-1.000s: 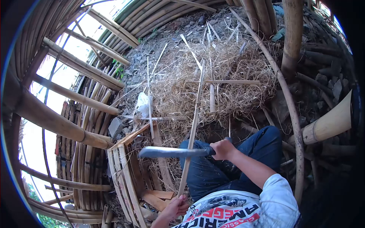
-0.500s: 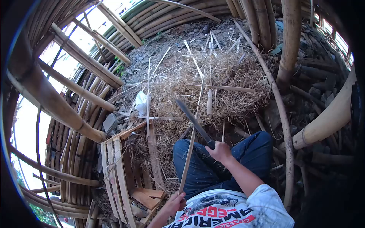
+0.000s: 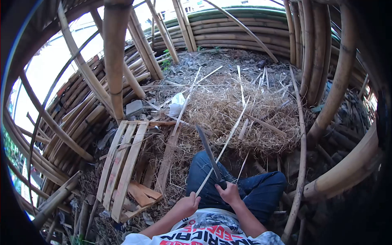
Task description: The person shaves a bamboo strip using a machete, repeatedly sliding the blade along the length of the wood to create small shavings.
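Note:
My right hand [image 3: 229, 192] is wrapped round the dark handle of a long knife [image 3: 207, 148], whose blade points up and away over my left knee. Closed round the near end of a long, thin bamboo strip [image 3: 227, 143] is my left hand [image 3: 188, 205]. The strip slants away to the upper right and crosses the knife near its handle; whether they touch I cannot tell. Beyond my knees lies a heap of pale shavings [image 3: 228, 107].
A slatted wooden crate [image 3: 118, 167] stands at my left, with a white plastic bag [image 3: 177, 104] beyond it. A long pole [image 3: 301, 151] lies to my right. Thick bamboo poles [image 3: 114, 61] rise around, and stacked bamboo [image 3: 245, 30] lines the back.
The view has tilted up and shifted, so the crate shows further from the left edge. My hands are closer together, and the strip leans more to the right.

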Demonstrator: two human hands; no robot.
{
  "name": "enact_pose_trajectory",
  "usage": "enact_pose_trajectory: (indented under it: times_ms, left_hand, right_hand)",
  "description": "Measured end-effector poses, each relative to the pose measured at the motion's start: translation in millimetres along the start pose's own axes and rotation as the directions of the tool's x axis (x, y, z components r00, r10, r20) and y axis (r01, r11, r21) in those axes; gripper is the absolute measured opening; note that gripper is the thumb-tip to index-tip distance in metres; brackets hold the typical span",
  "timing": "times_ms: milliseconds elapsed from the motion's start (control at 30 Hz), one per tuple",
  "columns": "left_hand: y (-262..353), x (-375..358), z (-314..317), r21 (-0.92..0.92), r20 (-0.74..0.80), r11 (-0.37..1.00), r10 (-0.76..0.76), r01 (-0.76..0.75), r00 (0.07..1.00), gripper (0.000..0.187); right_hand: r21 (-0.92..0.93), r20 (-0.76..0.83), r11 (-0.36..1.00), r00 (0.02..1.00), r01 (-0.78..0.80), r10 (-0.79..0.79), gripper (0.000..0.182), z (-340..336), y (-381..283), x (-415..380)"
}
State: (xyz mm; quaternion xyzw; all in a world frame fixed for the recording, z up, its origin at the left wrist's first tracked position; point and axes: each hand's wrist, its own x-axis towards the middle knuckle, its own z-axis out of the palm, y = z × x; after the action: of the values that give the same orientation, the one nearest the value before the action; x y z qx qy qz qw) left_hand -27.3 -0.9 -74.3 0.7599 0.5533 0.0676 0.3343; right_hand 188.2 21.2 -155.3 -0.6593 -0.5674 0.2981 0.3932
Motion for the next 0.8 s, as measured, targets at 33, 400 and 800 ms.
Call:
enact_pose_trajectory:
  times_ms: [33, 400, 800]
  left_hand:
    - [-3, -1, 5, 0.045, -0.053, 0.996, 0.075, -0.073, 0.996, 0.034]
    - [3, -8, -49, 0.167, -0.183, 0.977, -0.101, 0.132, 0.978, 0.029]
    - [0, -7, -97, -0.187, -0.072, 0.982, -0.052, 0.038, 0.996, 0.032]
  right_hand:
    - [0.021, 0.02, 1.0, 1.0, -0.023, 0.023, 0.04, -1, -2, -4]
    - [0.053, 0.174, 0.998, 0.984, 0.018, -0.027, 0.04, 0, -7, -30]
    - [0.283, 0.239, 0.957, 0.961, 0.07, -0.141, 0.031, -14, -25, -28]
